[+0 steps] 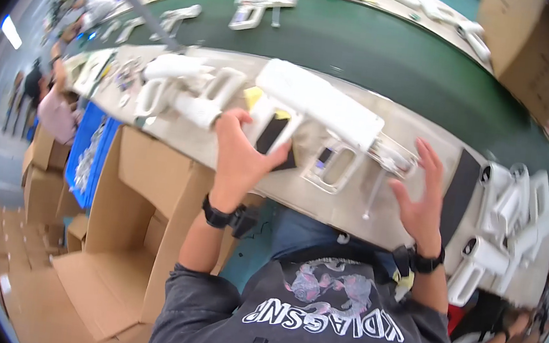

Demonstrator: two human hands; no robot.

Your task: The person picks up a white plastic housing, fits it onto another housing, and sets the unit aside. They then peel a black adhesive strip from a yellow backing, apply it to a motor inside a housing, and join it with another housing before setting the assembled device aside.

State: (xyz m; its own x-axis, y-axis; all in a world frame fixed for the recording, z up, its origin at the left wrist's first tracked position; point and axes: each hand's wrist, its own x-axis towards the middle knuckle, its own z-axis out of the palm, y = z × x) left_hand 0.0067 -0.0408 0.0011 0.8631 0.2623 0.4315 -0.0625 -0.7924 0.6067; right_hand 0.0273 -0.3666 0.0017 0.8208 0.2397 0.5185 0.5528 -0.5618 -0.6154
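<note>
A large white plastic barrel-shaped housing (319, 102) lies on the worktable in front of me. At its right end is an exposed inner assembly (394, 157), and a thin rod (373, 193) sticks out toward me. Below the barrel is a white loop handle (332, 166) with a small dark part in it. My left hand (243, 158) is open, thumb and fingers apart, by another white handle piece (287, 127) over a black pad (272, 134); I cannot tell if it touches. Just right of the inner assembly, my right hand (423, 205) is open with fingers spread, holding nothing.
More white housings (192, 94) lie left, and several are stacked at right (510, 212). Beyond the table runs a green conveyor belt (343, 44) carrying similar pieces. An open cardboard box (126, 222) and a blue bin (104, 152) stand at left. Co-workers (58, 109) sit nearby.
</note>
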